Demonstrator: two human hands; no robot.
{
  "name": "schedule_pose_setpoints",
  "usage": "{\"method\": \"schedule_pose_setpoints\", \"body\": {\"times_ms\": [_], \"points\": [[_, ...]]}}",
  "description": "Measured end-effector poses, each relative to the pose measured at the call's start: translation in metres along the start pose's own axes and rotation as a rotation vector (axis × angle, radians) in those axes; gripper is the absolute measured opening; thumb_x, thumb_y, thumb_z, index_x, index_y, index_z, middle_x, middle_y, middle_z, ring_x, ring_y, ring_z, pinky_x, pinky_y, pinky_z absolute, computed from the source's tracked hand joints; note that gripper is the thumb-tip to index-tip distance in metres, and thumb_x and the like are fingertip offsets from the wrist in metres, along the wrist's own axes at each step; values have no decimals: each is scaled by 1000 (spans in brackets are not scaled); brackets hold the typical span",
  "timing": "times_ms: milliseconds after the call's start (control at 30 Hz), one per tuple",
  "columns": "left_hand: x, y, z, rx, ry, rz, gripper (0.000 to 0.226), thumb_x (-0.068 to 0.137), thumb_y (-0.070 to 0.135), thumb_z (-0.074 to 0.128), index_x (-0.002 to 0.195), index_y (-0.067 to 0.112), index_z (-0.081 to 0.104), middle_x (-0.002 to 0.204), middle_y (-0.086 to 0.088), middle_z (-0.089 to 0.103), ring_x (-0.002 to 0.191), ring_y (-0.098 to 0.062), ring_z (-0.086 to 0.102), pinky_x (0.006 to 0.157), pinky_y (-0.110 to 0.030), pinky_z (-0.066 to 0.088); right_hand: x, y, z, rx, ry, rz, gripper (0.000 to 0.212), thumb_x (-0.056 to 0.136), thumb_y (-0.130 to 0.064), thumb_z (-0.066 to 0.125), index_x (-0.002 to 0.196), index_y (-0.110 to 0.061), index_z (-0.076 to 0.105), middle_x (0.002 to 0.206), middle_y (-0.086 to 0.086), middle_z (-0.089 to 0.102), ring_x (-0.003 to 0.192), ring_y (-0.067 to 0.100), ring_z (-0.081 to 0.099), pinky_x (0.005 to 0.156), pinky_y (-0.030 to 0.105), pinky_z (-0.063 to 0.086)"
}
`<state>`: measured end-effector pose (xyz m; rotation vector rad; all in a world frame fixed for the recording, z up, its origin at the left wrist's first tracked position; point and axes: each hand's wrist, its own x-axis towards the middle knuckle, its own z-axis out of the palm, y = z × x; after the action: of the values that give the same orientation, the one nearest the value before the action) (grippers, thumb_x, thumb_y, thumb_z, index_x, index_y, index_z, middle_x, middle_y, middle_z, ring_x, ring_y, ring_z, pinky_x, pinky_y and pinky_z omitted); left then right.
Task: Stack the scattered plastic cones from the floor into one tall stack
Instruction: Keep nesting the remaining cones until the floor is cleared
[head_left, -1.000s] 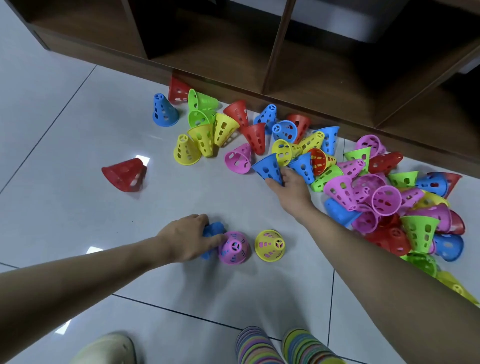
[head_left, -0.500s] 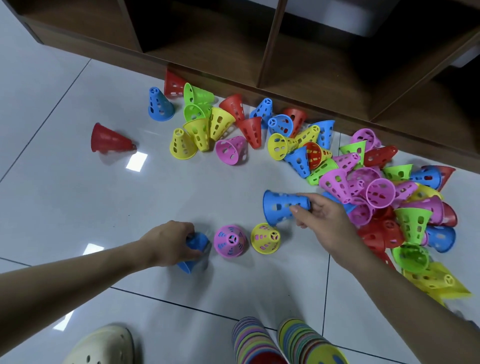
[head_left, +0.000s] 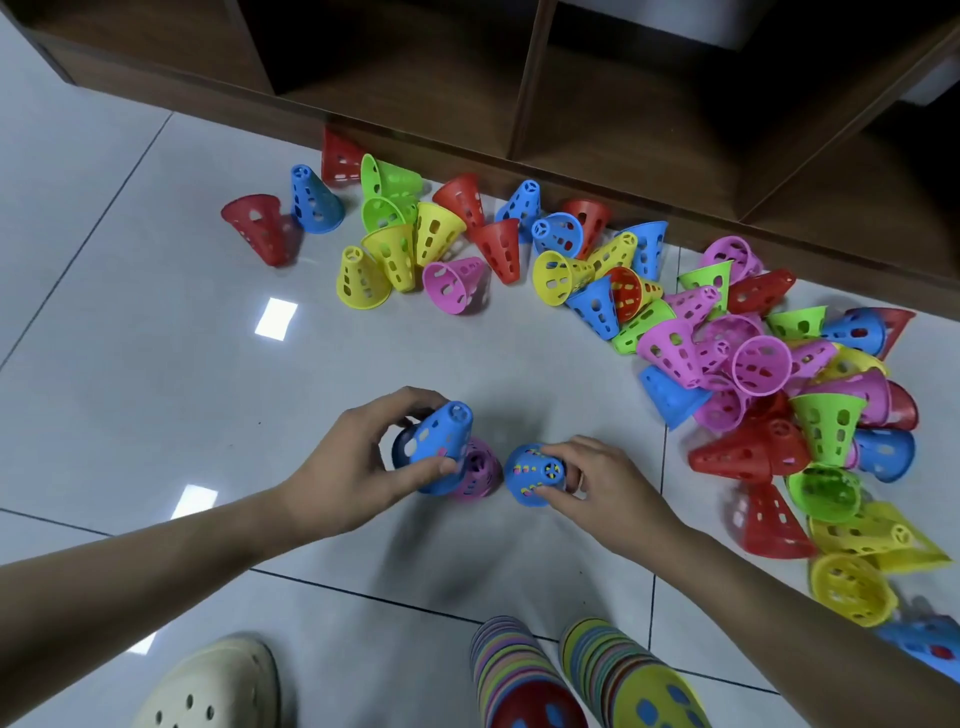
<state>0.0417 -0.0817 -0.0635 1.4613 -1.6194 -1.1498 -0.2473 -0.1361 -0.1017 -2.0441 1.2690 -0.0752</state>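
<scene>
right hand (head_left: 597, 486) now caps yellow cone with blue cone (head_left: 532, 474)

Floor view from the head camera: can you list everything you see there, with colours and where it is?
Blue cone: one, blue, gripped by the left hand, tilted over a pink cone.
Pink cone: one, pink, on the floor between the hands.
Second blue cone: one, blue with yellow showing through its holes, gripped by the right hand.
Scattered cones: dozens, red, blue, green, yellow, pink, along the shelf and at right.
Cone stacks: two, many-coloured, bottom edge.
Shelf unit: one, dark wood, top.
Shoe: one, cream, bottom left.
Left hand: holding.
Right hand: holding.
</scene>
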Motion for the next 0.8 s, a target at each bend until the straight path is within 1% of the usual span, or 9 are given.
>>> {"method": "schedule_pose_setpoints", "body": {"times_ms": [33,100,167,233,367,500,667,733,800], "points": [[0,2,3,-4,10,27,37,83,29,80,116,20,64,110,9,68,100,-17,64,91,-17,45,0,1,2,10,-1,8,30,81,-40,68,107,-26,69,78,-7,52,75,11,56,76,38,52],[0,5,7,-10,22,73,39,84,23,80,118,15,62,113,8,67,103,-18,64,93,-20,47,1,3,3,19,3,19,31,81,-45,65,105,-25,68,80,-6,53,76,11,56,75,38,52],[1,6,12,-17,18,94,40,86,20,80,119,13,61,116,7,66,107,-20,64,96,-23,48,0,2,4,32,8,15,27,82,-40,69,106,-26,68,81,-6,53,77,11,56,75,37,52],[2,6,16,-20,-16,88,38,87,20,78,121,15,60,118,6,65,111,-19,64,98,-25,48,-2,2,5,47,18,9,26,83,-36,70,108,-27,68,81,-6,52,76,12,55,74,37,52],[6,0,25,15,-95,55,38,89,22,77,121,20,57,118,9,64,113,-16,62,97,-27,49,-3,0,7,67,36,6,29,82,-38,69,109,-27,67,79,-5,51,73,13,54,72,38,52],[11,-14,27,62,-113,3,38,89,22,76,122,23,56,118,12,63,113,-14,61,96,-31,49,0,0,10,94,60,-8,32,81,-38,70,111,-27,67,80,-4,53,73,13,54,73,37,52],[14,-31,24,162,-144,-25,39,90,19,71,125,23,54,119,13,62,109,-7,59,94,-28,48,5,3,15,101,68,-48,35,84,-30,74,119,-26,65,84,-9,53,76,10,54,75,29,51],[14,-39,22,206,-130,-22,40,91,21,70,126,25,52,121,11,63,109,-10,60,94,-32,49,9,5,16,137,64,-57,38,85,-24,74,122,-27,65,87,-9,56,79,10,56,77,23,51],[15,-49,17,244,-106,-33,40,91,23,70,126,27,51,124,9,62,112,-13,60,96,-37,49,13,7,18,184,61,-57,43,86,-15,74,126,-27,63,89,-7,59,82,12,60,80,22,53]]}}
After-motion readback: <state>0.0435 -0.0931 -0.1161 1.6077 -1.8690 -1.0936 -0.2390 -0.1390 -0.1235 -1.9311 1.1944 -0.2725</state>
